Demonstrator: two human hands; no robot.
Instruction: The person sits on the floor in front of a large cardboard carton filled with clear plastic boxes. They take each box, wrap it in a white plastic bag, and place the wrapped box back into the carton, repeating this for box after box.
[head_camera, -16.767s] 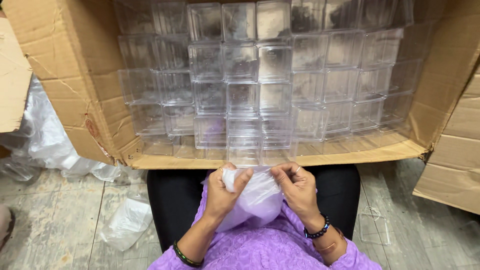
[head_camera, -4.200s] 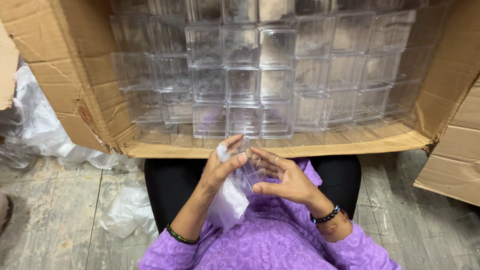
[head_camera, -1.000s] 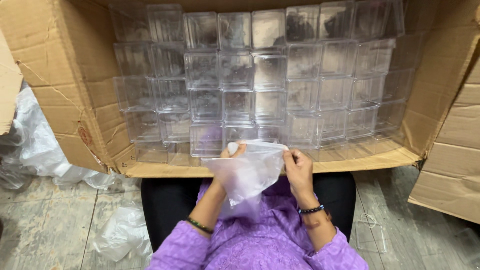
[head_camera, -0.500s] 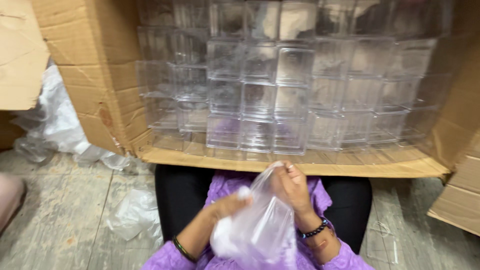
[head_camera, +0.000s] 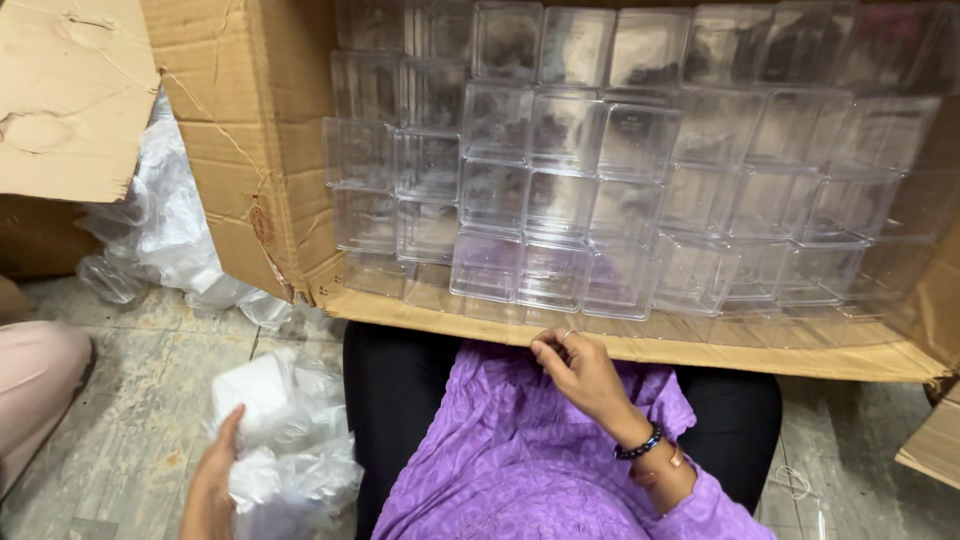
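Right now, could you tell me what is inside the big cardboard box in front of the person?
The cardboard box holds stacked clear plastic containers, row on row, seemingly empty. Whatever lies behind the front layer, and the box's back wall, cannot be made out. The right hand rests at its lower edge.

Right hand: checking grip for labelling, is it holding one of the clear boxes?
No, the right hand rests empty at the cardboard box's front edge.
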